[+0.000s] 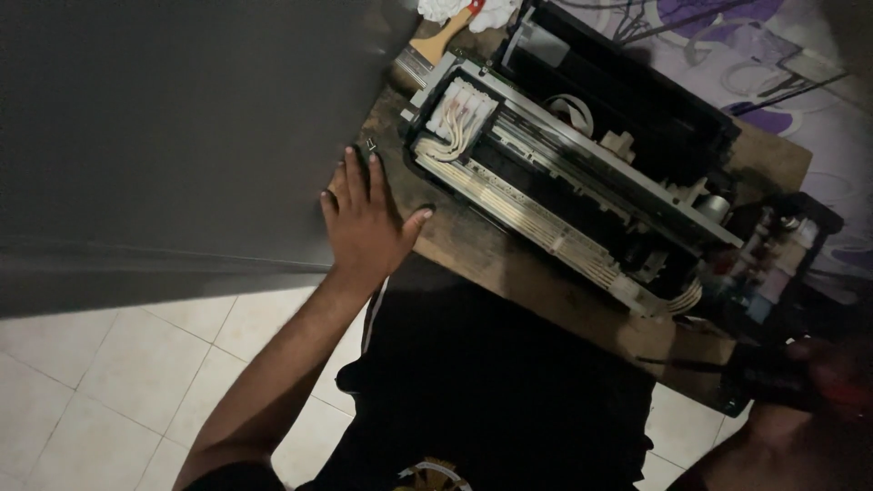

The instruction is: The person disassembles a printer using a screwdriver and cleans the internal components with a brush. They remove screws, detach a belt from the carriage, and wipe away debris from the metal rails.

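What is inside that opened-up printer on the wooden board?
Inside the opened printer a bundle of white ink tubes leads from the left end along a flat white ribbon and metal rails. Its black housing and the dim right end hide the deeper parts.

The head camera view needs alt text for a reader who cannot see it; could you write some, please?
An opened printer with white ink tubes and bare metal rails lies on a worn wooden board. The person's left hand rests flat, fingers spread, at the board's edge beside a large dark grey panel. The right hand grips something dark in shadow.
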